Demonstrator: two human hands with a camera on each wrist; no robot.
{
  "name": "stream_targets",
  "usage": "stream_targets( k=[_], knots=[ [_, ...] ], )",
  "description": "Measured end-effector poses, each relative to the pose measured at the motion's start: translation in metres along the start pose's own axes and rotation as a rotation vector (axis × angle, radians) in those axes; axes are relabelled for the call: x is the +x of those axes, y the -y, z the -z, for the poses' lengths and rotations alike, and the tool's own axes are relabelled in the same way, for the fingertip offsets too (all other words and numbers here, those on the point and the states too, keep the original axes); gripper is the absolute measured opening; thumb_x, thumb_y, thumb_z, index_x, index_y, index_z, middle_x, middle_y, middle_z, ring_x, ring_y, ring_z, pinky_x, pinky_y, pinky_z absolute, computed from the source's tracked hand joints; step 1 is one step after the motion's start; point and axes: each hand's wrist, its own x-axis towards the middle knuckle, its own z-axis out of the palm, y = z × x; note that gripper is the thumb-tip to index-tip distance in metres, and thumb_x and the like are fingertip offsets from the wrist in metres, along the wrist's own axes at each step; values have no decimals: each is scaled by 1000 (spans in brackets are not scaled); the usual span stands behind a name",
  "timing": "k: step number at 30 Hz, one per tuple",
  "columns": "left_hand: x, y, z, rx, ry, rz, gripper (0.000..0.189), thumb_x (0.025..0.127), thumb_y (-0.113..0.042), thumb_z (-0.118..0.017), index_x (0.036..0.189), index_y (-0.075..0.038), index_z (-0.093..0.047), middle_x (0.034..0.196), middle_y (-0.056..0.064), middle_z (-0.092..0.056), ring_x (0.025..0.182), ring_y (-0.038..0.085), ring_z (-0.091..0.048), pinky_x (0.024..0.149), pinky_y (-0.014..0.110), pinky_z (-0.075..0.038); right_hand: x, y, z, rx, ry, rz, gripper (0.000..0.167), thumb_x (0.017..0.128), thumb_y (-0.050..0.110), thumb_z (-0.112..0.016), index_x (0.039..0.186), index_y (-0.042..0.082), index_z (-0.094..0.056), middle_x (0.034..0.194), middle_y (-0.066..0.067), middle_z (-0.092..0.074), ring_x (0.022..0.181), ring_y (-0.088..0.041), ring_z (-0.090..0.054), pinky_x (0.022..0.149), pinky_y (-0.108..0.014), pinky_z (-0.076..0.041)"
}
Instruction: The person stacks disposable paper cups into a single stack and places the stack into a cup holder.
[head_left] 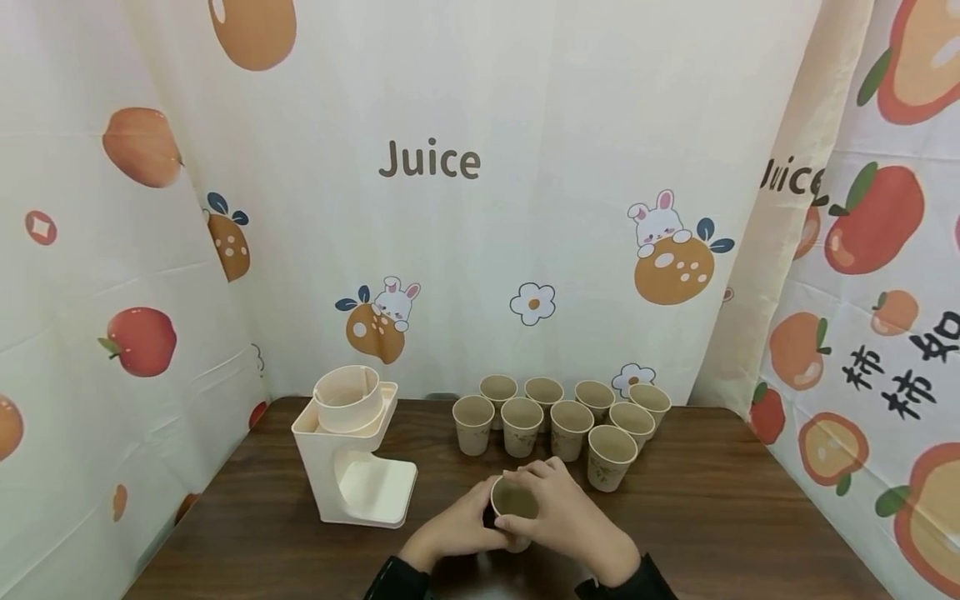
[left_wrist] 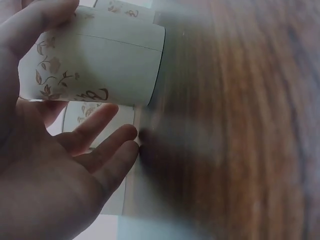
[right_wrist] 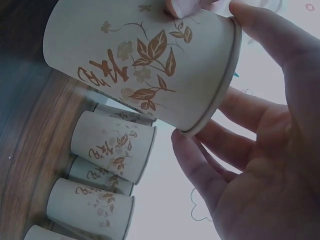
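From my end of the feed, the biggest thing I see is the pale curtain (head_left: 540, 225) printed with fruit, rabbits and the word "Juice", hanging behind and along both sides of the brown wooden counter (head_left: 712, 533). On the counter's left stands a cream-white stand (head_left: 318, 467), with a flat base plate (head_left: 386, 492) low down and a round bowl (head_left: 348, 408) set in its top. Reaching in from the near side are a person's dark sleeves (head_left: 633, 583) and two bare hands. I have the left grip (head_left: 465, 525) curled round the left side of a paper cup (head_left: 516, 500), thumb and forefinger on its wall, the other fingers spread apart from it in the left wrist view. The right grip (head_left: 558, 512) pinches the same cup by its rim from the other side. That cup sits between the hands, mouth up, near the front and right of the stand; I can't tell whether its base touches the wood. Beyond it, nine more paper cups (head_left: 572, 433) stand upright in a loose cluster. Smallest of all, brown leaves and lettering (right_wrist: 150, 55) decorate the held cup's wall.
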Motion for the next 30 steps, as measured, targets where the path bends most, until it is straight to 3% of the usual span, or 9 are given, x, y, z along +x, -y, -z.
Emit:
stream_targets(
  k=[7, 12, 20, 30],
  knots=[
    [-2, 2, -1, -98, -37, 65, 78, 81, -23, -83, 147, -23, -41, 129, 0, -59, 112, 20, -60, 90, 28, -47, 1, 6, -5, -33, -31, 34, 57, 89, 49, -74, 126, 6, -69, 114, -3, -64, 96, -17, -47, 82, -34, -48],
    [-2, 3, -5, -153, -41, 44, 78, 80, -19, -83, 146, -23, -42, 127, 2, -60, 112, 25, -60, 89, 29, -48, -1, 7, -7, -44, -39, 39, 58, 90, 51, -72, 126, 6, -69, 114, -3, -64, 97, -17, -48, 82, -34, -49],
    [-1, 5, -6, -264, 1, 51, 71, 83, -19, -80, 144, -24, -43, 126, 2, -61, 105, 16, -64, 87, 30, -51, -2, 4, -4, 3, -1, 17, 55, 99, 52, -58, 129, 7, -67, 118, -3, -61, 102, -17, -47, 85, -37, -49],
    [-3, 4, -7, -290, -4, 73, 72, 84, -16, -80, 144, -15, -41, 124, 1, -60, 106, 20, -66, 87, 29, -52, -3, -1, -2, -33, -54, 32, 41, 102, 43, -58, 122, 9, -70, 115, -1, -62, 101, -16, -50, 84, -37, -50]
  ],
)
